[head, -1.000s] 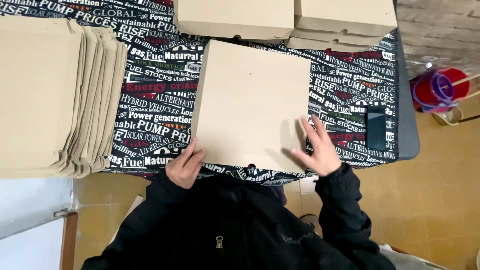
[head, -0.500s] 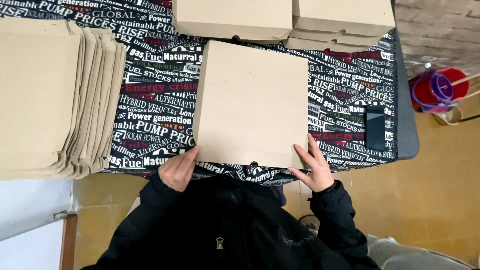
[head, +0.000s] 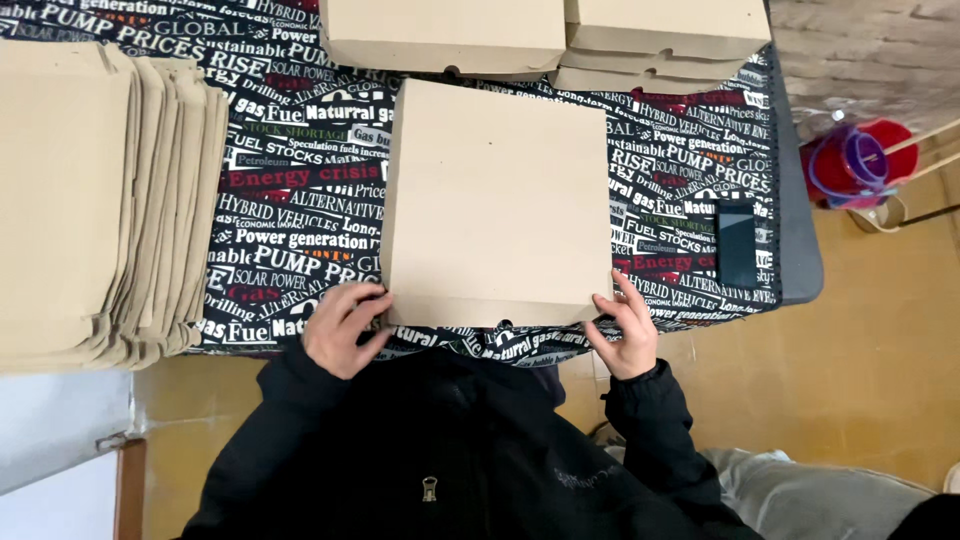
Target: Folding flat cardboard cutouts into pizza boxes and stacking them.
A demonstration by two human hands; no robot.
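Hands flank the flat square brown cardboard box (head: 497,205) at the table's near edge — left hand (head: 342,328) and right hand (head: 626,333) loosely curled, fingertips touching its near corners.

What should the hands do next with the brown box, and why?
Probably lift the box and set it with the finished boxes at the table's far edge. It looks folded shut, and the left hand and right hand each touch a near corner, well placed to pick it up.

Flat cardboard stack (head: 90,200) on my left of desk (head: 795,250), 2 folded boxes (head: 450,35) at far edge, black phone (head: 737,243) right, red bucket (head: 860,160) on floor.
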